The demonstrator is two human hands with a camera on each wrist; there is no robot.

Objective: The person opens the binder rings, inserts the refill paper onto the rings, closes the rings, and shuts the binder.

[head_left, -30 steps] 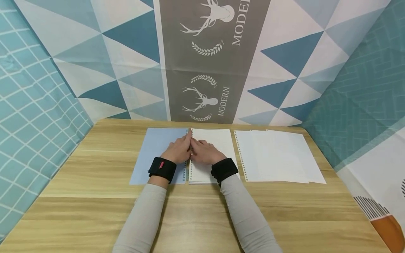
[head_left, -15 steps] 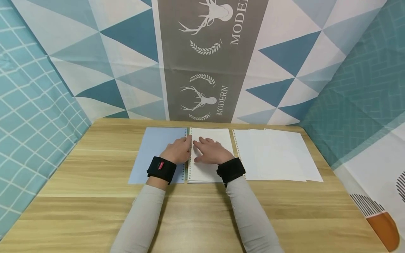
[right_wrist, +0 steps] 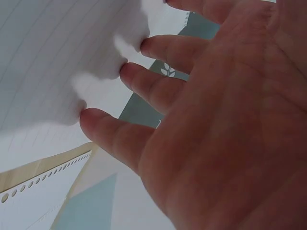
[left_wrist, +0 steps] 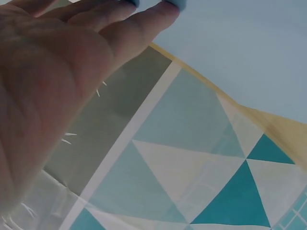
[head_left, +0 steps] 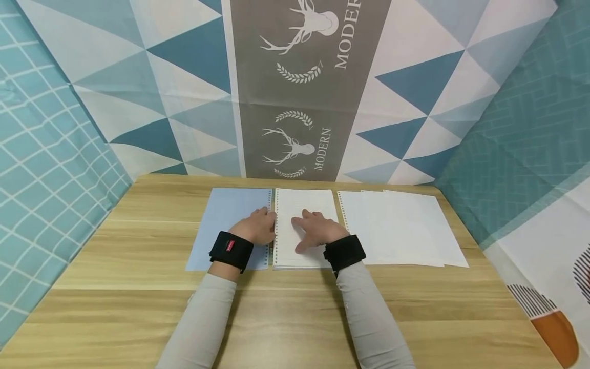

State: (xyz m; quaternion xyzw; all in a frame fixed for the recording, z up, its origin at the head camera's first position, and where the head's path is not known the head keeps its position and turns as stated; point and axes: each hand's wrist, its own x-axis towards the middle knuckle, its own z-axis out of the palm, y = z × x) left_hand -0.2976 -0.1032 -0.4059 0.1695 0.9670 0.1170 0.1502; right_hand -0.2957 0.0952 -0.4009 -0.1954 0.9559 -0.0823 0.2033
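A light blue cover sheet (head_left: 232,205) with a punched right edge lies flat on the table. Beside it, with a narrow gap, is a stack of white lined loose-leaf paper (head_left: 304,201), holes along its left edge. My left hand (head_left: 255,226) is over the blue sheet's punched edge. In the left wrist view its fingers (left_wrist: 139,26) extend and the tips touch the blue surface. Spread over the lined stack is my right hand (head_left: 318,229); its fingertips (right_wrist: 91,117) rest on the top page in the right wrist view. Neither hand grips anything.
Several overlapping white punched sheets (head_left: 396,230) lie fanned out to the right of the stack. All the paper is on a wooden table (head_left: 286,318). A patterned cloth (head_left: 295,102) hangs behind the table's back edge, with more cloth at both sides.
My hands met at the seam between cover and stack. The right hand has moved right across the top page, fingers spreading. The left hand has come slightly back toward me.
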